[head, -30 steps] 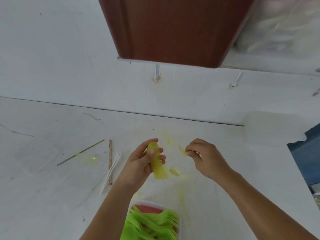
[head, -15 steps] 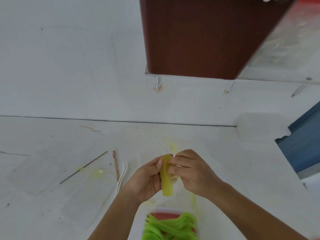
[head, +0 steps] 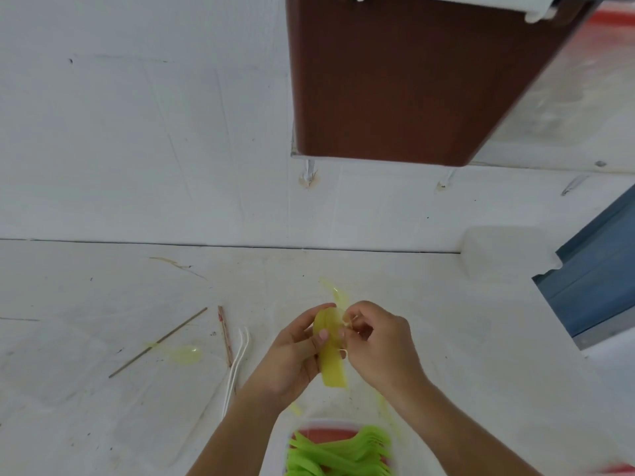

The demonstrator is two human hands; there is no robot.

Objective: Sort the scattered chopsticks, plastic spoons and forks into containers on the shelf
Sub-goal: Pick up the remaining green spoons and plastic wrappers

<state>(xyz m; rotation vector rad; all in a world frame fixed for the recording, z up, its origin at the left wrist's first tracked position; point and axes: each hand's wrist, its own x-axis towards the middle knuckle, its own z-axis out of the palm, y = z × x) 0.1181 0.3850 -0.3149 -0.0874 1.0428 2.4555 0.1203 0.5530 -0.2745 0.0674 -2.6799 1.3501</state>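
My left hand [head: 292, 352] grips a stack of yellow plastic spoons [head: 330, 352], bowls up, above the white shelf surface. My right hand [head: 381, 341] pinches a pale spoon against the top of that stack. Right below my hands stands a red container [head: 323, 435] holding several green forks [head: 340, 453]. A loose yellow spoon [head: 185, 353] lies on the surface to the left, beside a thin brown chopstick [head: 159, 341], a reddish chopstick [head: 225, 334] and a white plastic utensil [head: 237, 362].
A brown box [head: 395, 80] hangs above the far wall. A translucent white container [head: 505, 252] sits at the back right, beside a blue edge [head: 594, 280]. Another yellow spoon [head: 335, 292] lies just beyond my hands.
My right hand picked a spoon off the surface and brought it to the stack in my left hand. The view shifted, and both hands now meet over the fork container.
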